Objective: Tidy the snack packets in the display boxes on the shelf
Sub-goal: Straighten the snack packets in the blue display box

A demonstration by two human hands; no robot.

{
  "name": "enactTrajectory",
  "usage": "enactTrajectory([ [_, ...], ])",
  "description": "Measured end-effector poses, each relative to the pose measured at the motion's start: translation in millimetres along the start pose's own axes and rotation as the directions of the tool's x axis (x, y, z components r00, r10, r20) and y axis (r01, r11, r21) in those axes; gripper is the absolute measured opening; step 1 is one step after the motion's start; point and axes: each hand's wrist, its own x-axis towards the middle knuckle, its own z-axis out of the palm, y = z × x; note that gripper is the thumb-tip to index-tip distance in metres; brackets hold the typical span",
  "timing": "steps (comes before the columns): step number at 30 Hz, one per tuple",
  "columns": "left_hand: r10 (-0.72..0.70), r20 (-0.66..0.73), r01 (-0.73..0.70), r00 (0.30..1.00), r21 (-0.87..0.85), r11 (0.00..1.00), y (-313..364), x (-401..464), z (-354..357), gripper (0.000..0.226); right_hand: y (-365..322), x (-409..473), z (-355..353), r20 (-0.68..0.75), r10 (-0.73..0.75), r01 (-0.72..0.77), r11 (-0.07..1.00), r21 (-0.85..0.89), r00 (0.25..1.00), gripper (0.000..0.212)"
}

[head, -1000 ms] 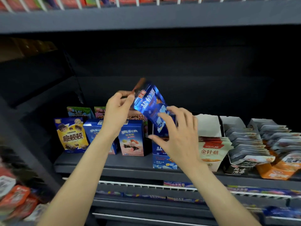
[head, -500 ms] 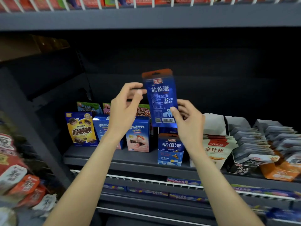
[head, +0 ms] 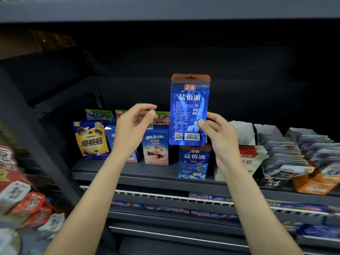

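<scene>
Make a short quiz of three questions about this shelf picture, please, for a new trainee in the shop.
1. True or false: the left hand holds the blue foil packet.
2. Which side of the packet faces the camera? A) the side with the barcode B) a blank side C) only the torn top
3. Fill in: directly below the packet stands a blue ____ with the same brand characters.

Key
1. False. The right hand pinches its lower right edge; the left hand is beside it, apart, fingers curled on nothing.
2. A. Barcode and QR code show near the bottom.
3. Display box, on the grey shelf.
</scene>
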Motion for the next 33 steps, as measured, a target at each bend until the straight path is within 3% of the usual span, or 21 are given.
enactTrajectory([
  [2,-0.028,0.022,0.030,0.999,-0.076,0.997,7.8,1.7,0.3,0.018,4.3,-3.1,2.9,-0.084,-0.185,0.169,0.970,-0.176,0.979,0.013],
  [3,-0.067,0.060,0.076,0.996,-0.154,0.985,14.1,2.7,1.3,0.025,7.9,-4.1,4.0,-0.115,-0.354,0.296,0.889,-0.348,0.928,0.013],
  [5,-0.145,0.182,0.196,0.972,-0.307,0.931,27.1,5.2,4.8,0.047,18.0,-4.3,5.5,-0.028,-0.703,0.499,0.531,-0.684,0.710,0.018],
  [6,-0.161,0.221,0.232,0.962,-0.346,0.909,32.8,5.8,7.7,0.056,22.2,-3.6,5.9,0.060,-0.808,0.545,0.339,-0.767,0.587,0.018],
  [7,-0.166,0.230,0.244,0.959,-0.371,0.896,37.2,5.8,11.1,0.060,25.4,-3.0,6.5,0.144,-0.861,0.564,0.186,-0.804,0.488,0.018],
  [9,-0.179,0.182,0.239,0.967,-0.403,0.884,42.9,5.8,17.7,0.051,29.3,-3.0,8.7,0.265,-0.888,0.557,-0.012,-0.831,0.377,0.020],
  [12,-0.158,0.047,0.165,0.986,-0.326,0.931,37.3,11.8,24.5,0.021,33.8,-3.1,13.2,0.334,-0.895,0.515,-0.146,-0.845,0.295,0.015],
  [14,-0.077,-0.032,0.071,0.996,-0.160,0.984,27.5,19.8,26.3,0.015,38.0,0.0,14.6,0.351,-0.885,0.501,-0.163,-0.850,0.307,0.016],
  [19,0.078,-0.110,-0.073,0.991,0.047,0.996,13.2,48.5,27.0,0.015,50.7,2.2,3.2,0.386,-0.773,0.517,-0.088,-0.852,0.503,0.019],
  [23,0.119,0.015,-0.120,0.993,0.125,0.985,1.9,71.6,33.6,0.017,57.0,-4.1,-17.4,0.417,-0.561,0.499,-0.008,-0.867,0.715,0.031],
  [25,0.130,0.087,-0.142,0.988,0.157,0.977,-4.8,79.4,40.3,0.017,59.2,-6.5,-28.3,0.453,-0.437,0.505,0.001,-0.863,0.777,0.039],
  [28,0.138,0.144,-0.164,0.980,0.188,0.968,-14.9,87.4,51.8,0.016,59.2,-9.4,-39.7,0.505,-0.343,0.527,-0.035,-0.849,0.792,0.041],
  [33,0.118,0.280,-0.195,0.953,0.267,0.944,-36.0,84.4,74.9,0.016,58.2,-9.8,-43.4,0.522,-0.357,0.552,-0.019,-0.833,0.775,0.035],
])
